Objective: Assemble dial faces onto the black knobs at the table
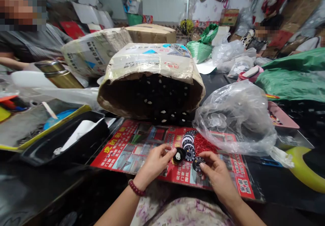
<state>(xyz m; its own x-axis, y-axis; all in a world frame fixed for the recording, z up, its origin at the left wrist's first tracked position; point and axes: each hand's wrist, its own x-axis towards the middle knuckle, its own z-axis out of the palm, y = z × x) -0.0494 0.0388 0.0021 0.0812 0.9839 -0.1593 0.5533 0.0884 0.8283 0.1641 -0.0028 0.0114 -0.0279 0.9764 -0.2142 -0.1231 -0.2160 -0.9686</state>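
Black discs (179, 155) | edges partly behind hands (157, 159) | box (149, 63) interior too dark

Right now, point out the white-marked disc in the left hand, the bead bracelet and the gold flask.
White-marked disc (178, 156), head view: middle of its face.
Bead bracelet (136, 188), head view: beads at its middle.
Gold flask (62, 77), head view: upper part of its body.

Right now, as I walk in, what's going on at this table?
The fingers of a person's left hand hold a round black piece with a white figure over a red printed sheet. Those of the right hand hold a thin black disc with pale markings. Just beyond, black-and-white patterned discs lie in an overlapping row. Farther back, a pale, wide-mouthed cardboard box holds more black pieces.
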